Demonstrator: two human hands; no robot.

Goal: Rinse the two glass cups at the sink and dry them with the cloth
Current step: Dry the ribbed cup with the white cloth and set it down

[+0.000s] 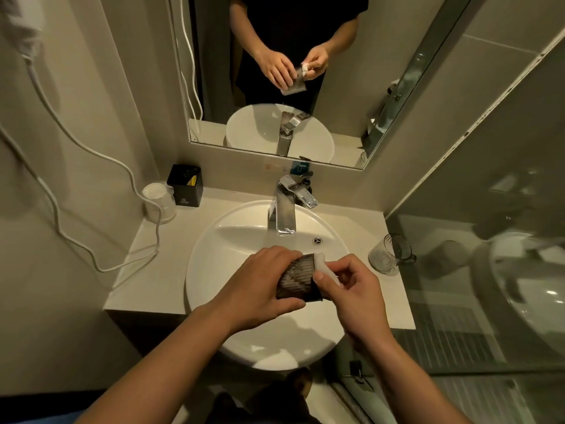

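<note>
My left hand (260, 286) grips a ribbed glass cup (298, 281) on its side over the white round sink (214, 249). The cup's mouth points away and to the right. My right hand (351, 289) holds a small white cloth (324, 267) pressed at the cup's rim and partly inside it. A second glass cup (389, 254) lies tilted on the counter to the right of the sink, against the glass partition. No water runs from the tap.
A chrome tap (286, 206) stands behind the basin. On the left of the counter are a black box (186, 186) and a white wrapped cup (159, 203), with a white cable (91, 215) trailing across. A mirror hangs above; a glass shower wall (489, 240) closes the right.
</note>
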